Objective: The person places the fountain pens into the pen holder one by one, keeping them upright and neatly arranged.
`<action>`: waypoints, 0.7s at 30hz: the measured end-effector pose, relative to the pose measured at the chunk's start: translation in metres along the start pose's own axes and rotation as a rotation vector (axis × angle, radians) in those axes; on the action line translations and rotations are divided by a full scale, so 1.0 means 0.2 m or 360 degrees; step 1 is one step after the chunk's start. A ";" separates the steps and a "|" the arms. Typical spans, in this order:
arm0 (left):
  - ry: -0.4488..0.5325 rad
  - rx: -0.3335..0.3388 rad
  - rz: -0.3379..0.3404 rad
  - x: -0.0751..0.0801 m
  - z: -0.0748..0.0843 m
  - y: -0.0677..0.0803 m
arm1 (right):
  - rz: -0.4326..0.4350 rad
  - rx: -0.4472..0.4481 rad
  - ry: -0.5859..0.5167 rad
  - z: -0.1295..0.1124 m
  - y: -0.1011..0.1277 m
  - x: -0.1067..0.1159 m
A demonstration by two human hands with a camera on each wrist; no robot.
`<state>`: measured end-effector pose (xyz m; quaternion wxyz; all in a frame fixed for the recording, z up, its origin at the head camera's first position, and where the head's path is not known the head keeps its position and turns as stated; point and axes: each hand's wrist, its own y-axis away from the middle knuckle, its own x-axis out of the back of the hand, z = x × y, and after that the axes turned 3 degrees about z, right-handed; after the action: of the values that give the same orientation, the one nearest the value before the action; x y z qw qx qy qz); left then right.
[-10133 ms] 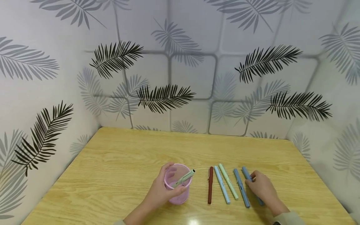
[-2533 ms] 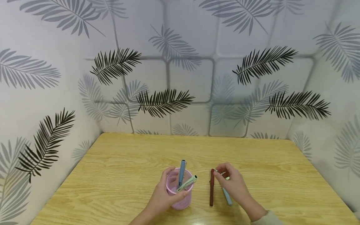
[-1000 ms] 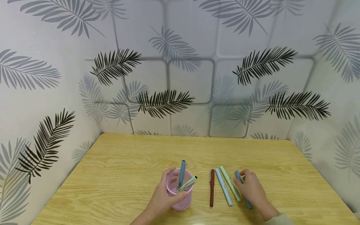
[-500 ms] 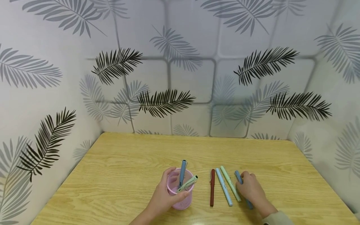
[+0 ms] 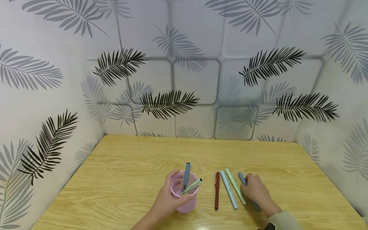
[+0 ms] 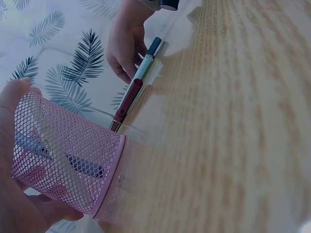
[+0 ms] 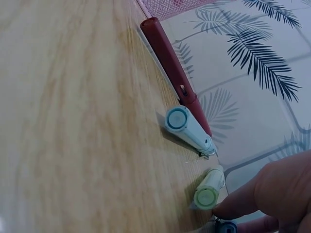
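My left hand [image 5: 169,198] grips a pink mesh pen cup [image 5: 186,207], thumb and fingers around its sides. Inside lean a blue pen [image 5: 186,175] and a pale green pen [image 5: 191,187], their upper ends above the rim. At the right, my right hand [image 5: 256,191] pinches another blue pen [image 5: 242,178] lying on the table, covering its middle. In the right wrist view, the thumb [image 7: 238,203] is beside that pen's end [image 7: 227,226]. Left of it lie a light green pen [image 5: 235,187], a light blue pen [image 5: 229,190] and a dark red pen [image 5: 217,191].
The wooden table [image 5: 123,172] extends back to a wall [image 5: 195,121] printed with leaves, and similar walls stand at both sides. The loose pens lie in a row between the cup and my right hand.
Since the earliest frame, one blue pen has gone from table to cup. My right hand has moved from the light blue pen rightward to the remaining blue pen, whose far end has shifted slightly left.
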<state>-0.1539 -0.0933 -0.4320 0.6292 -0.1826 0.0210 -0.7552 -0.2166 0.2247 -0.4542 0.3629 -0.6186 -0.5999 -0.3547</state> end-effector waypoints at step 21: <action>0.0016 -0.0008 -0.0008 0.00 0.00 0.00 | 0.0242 0.0019 -0.0103 0.00 0.01 0.00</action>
<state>-0.1537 -0.0929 -0.4316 0.6268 -0.1803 0.0256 -0.7576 -0.2148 0.2239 -0.4540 0.3728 -0.6714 -0.5646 -0.3023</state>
